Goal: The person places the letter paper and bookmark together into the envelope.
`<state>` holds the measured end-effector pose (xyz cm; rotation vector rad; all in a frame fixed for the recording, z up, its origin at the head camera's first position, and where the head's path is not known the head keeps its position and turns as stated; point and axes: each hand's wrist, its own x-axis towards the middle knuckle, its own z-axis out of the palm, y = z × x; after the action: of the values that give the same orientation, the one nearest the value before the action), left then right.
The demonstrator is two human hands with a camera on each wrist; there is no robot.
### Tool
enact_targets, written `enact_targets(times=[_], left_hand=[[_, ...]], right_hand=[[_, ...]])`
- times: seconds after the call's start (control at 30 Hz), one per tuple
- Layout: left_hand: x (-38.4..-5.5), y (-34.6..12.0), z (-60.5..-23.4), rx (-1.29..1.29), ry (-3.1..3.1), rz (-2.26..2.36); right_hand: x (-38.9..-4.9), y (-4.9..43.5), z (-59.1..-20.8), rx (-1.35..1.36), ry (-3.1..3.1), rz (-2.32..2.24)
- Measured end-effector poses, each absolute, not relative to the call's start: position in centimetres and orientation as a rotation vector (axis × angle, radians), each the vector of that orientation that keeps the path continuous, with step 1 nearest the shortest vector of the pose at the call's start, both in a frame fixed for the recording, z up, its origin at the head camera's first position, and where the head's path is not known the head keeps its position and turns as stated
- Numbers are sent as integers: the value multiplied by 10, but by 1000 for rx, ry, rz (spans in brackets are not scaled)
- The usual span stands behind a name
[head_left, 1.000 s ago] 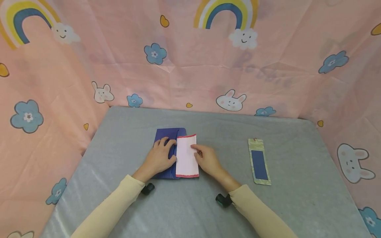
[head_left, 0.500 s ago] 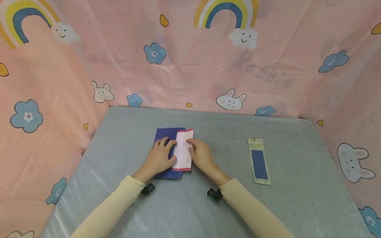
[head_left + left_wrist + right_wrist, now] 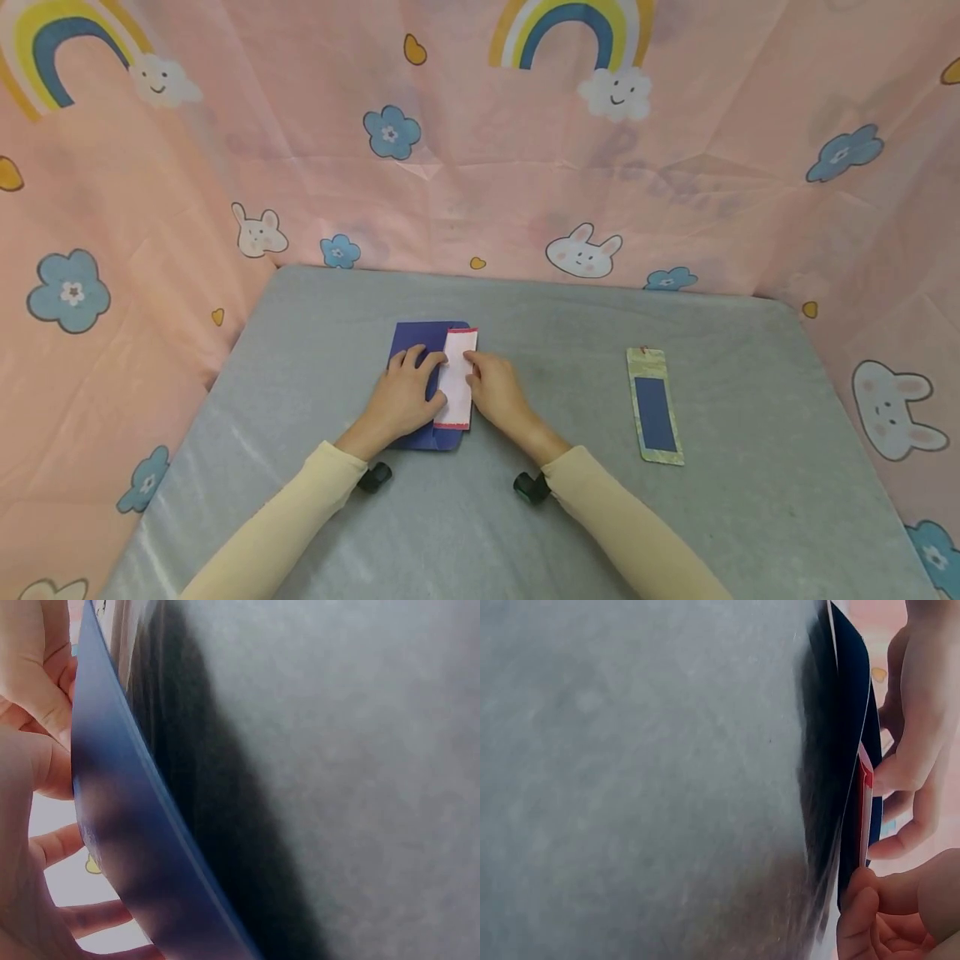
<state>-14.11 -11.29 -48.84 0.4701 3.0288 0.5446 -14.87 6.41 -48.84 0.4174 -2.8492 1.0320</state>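
Observation:
A dark blue envelope [image 3: 415,335] lies on the table with its opening toward the right. My left hand [image 3: 401,394] rests on it, fingers spread, thumb at the opening's edge; the left wrist view shows those fingertips against the envelope's [image 3: 142,847] face. A white card [image 3: 457,375] with red strips along both ends sticks out of the opening, its left part hidden inside. My right hand [image 3: 498,392] pinches the card's right edge between thumb and fingers. Seen from the right wrist, the card's red end [image 3: 866,776] sits between the envelope's layers.
To the right lies a green bookmark-like strip [image 3: 645,360] with a dark blue panel and a small red tie on top. Grey cloth covers the table [image 3: 555,333]. A pink printed curtain [image 3: 480,192] hangs behind and on both sides.
My right hand has moved left with the white card, which first shifted up and left and now shows a narrower part outside the envelope. The left hand has stayed in place.

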Motion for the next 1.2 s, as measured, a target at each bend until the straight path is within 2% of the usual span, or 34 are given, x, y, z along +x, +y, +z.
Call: enact_targets(times=[0.5,1.2], left_hand=[[-140,-112,-491,442,3022,594],[-140,-112,-492,443,3032,592]], right_hand=[[-150,57,-487,422,-2871,1057],[-156,56,-503,177,-2786,1496]])
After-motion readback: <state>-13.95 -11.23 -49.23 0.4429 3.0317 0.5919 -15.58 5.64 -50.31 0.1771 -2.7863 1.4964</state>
